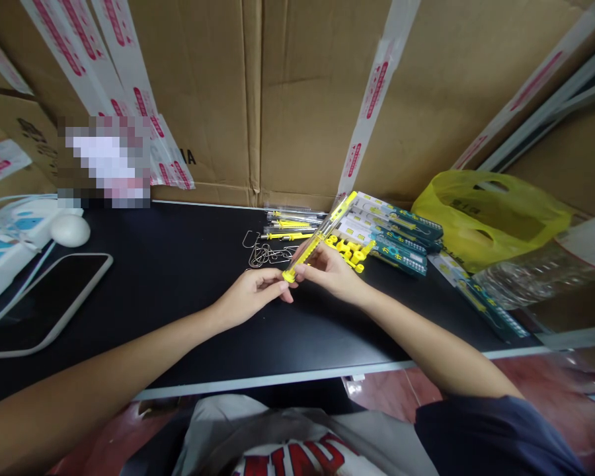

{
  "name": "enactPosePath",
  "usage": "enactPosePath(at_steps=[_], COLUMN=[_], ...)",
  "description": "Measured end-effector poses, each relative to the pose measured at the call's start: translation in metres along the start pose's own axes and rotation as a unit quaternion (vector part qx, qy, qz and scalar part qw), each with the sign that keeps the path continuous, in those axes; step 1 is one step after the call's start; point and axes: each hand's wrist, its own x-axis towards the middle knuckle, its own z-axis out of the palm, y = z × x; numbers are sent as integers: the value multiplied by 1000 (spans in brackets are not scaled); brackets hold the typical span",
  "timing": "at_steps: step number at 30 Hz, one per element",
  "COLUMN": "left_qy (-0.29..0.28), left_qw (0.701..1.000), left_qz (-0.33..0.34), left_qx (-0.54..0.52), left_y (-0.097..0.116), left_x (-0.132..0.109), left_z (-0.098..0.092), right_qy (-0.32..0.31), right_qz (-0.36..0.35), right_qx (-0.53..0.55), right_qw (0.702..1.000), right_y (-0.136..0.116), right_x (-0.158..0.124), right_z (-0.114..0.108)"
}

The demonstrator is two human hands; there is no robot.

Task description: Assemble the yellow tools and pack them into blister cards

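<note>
The left hand [255,291] pinched the lower end of a slim, tilted, clear-and-yellow plastic tube [322,231]; the right hand [336,271] gripped just above. Beyond them lay bent, shiny metal wires [268,255].

Both hands at one slim yellow-and-clear tube [321,231], tilted, top leaning right. Left hand [255,291]: fingers at the flared lower end. Right hand [334,270]: grips it just above. Behind, on the black table [178,330]: bent wires [270,255], more tubes [290,225], loose yellow parts [361,254], printed boxes [401,254]. Far right, yellow bag [496,244], clear bottle [525,281] beside it. Left side: phone [44,301] lying flat, white power strip [17,241] with cables. Taped cardboard [302,99] stands along the back.
</note>
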Motion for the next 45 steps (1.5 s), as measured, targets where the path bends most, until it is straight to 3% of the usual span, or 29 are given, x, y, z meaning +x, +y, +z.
enactPosePath(at_steps=[10, 18, 24, 34, 45], left_qy=[-13, -35, -30, -33, -18], left_qw=[1000, 985, 976, 985, 979], left_qz=[-11, -94, -114, -88, -111], left_qx=[-21, -143, -184, -142, -170], left_y=[1, -2, -2, -12, -3], left_x=[0, -3, -2, -1, -1], left_z=[2, 8, 13, 14, 17], right_qy=[-4, -8, -15, -23, 30], right_qz=[12, 1, 4, 8, -46], right_qx=[-11, -58, -69, -24, -102], right_qw=[1000, 998, 997, 999, 993], right_y=[-1, -1, -1, 1, 14], right_x=[0, -2, -4, -5, -6], right_z=[-2, 0, 5, 13, 14])
